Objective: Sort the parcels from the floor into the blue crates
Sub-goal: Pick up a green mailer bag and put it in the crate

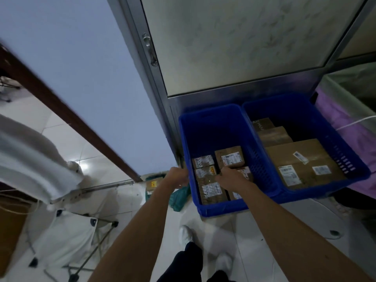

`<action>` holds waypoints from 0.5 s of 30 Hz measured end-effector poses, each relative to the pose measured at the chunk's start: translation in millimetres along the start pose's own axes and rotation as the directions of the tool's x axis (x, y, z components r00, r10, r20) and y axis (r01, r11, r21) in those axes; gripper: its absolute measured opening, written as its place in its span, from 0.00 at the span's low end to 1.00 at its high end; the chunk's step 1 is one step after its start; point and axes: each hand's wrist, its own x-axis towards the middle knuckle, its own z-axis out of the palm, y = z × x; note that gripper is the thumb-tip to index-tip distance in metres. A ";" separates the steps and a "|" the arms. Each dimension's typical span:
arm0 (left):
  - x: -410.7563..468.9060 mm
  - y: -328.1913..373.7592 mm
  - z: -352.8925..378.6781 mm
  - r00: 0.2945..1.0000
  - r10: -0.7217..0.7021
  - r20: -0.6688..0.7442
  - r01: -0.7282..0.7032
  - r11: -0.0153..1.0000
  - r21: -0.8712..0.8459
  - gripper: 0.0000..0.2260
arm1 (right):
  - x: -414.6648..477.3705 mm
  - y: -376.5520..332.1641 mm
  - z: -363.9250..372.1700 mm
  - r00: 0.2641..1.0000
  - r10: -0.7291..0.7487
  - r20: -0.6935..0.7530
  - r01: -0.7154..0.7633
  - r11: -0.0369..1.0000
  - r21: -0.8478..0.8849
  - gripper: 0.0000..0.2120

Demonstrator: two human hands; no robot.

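Here, seen from above, two blue crates sit side by side on a pale tiled floor (pixel 213 231), pushed against the foot of a metal-framed door (pixel 234 47) with a small handle (pixel 150 50). The left crate (pixel 203 117) holds several small brown parcels (pixel 230 158) with white labels, packed toward its near end. The right crate (pixel 345 147) holds larger brown boxes (pixel 301 161), also labelled, filling most of its floor. A purple cloth (pixel 350 135) lies just beside the right crate.

To the left of the crates, a small labelled parcel (pixel 151 185) and a crumpled teal bag (pixel 180 197) lie on the floor near a blue-grey wall (pixel 81 68) with a dark brown skirting (pixel 67 112). Further left stand a white folding stool (pixel 67 235) and a blurred white object (pixel 30 157). The person's white shoes (pixel 185 234) and dark trousers show at the bottom.

Both bare arms reach forward. The left hand (pixel 178 176) rests at the left crate's near left wall, fingers curled over its rim; the grip looks closed on the rim, though blur hides detail. The right hand (pixel 231 176) is inside the left crate, palm down, fingers bent and touching the tops of the small parcels; whether the grip clamps one cannot be told.
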 end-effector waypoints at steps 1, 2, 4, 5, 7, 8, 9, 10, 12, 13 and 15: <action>0.1 -4.7 -5.6 1.000 -0.015 -0.001 0.015 1.000 0.001 0.07 | 2.0 -4.3 5.2 1.000 -0.013 0.012 0.013 1.000 -0.002 0.20; 0.0 -8.8 -11.2 1.000 -0.027 -0.004 0.027 1.000 -0.002 0.09 | 3.2 -9.7 10.0 1.000 -0.019 0.023 0.019 1.000 -0.011 0.20; 0.5 -17.0 -24.4 0.999 -0.049 -0.019 0.049 0.998 -0.030 0.10 | 6.2 -22.0 19.3 0.999 -0.022 0.029 0.024 0.998 -0.062 0.21; 0.1 -20.7 -32.3 0.998 -0.056 -0.023 0.056 0.998 -0.038 0.10 | 7.6 -29.5 23.6 0.999 -0.024 0.032 0.027 0.996 -0.086 0.23; 3.5 -31.9 -51.5 0.997 -0.076 -0.024 0.076 0.997 -0.027 0.06 | 13.2 -44.6 34.8 0.999 -0.022 0.041 0.026 0.994 -0.109 0.25; 6.4 -38.3 -62.0 0.996 -0.084 -0.022 0.084 0.996 -0.031 0.04 | 18.0 -52.0 41.4 0.999 -0.022 0.042 0.027 0.991 -0.129 0.25; 10.3 -45.2 -73.0 0.995 -0.093 -0.023 0.092 0.995 -0.034 0.04 | 24.5 -59.5 48.5 0.999 -0.029 0.036 0.034 0.987 -0.159 0.24; 15.8 -53.3 -84.3 0.994 -0.101 -0.030 0.100 0.994 -0.032 0.05 | 32.0 -66.3 56.7 0.999 -0.032 0.025 0.036 0.981 -0.189 0.23; 24.6 -68.8 -106.2 0.993 -0.108 -0.047 0.106 0.994 -0.037 0.03 | 47.2 -80.7 74.8 0.999 -0.038 0.007 0.039 0.971 -0.237 0.22; 30.9 -77.5 -116.7 0.992 -0.112 -0.052 0.111 0.994 -0.022 0.02 | 54.7 -87.1 85.5 0.999 -0.048 -0.002 0.046 0.963 -0.267 0.21; 46.5 -93.6 -135.7 0.993 -0.110 -0.039 0.111 0.993 0.032 0.01 | 70.0 -99.1 107.7 0.998 -0.067 -0.013 0.058 0.938 -0.343 0.16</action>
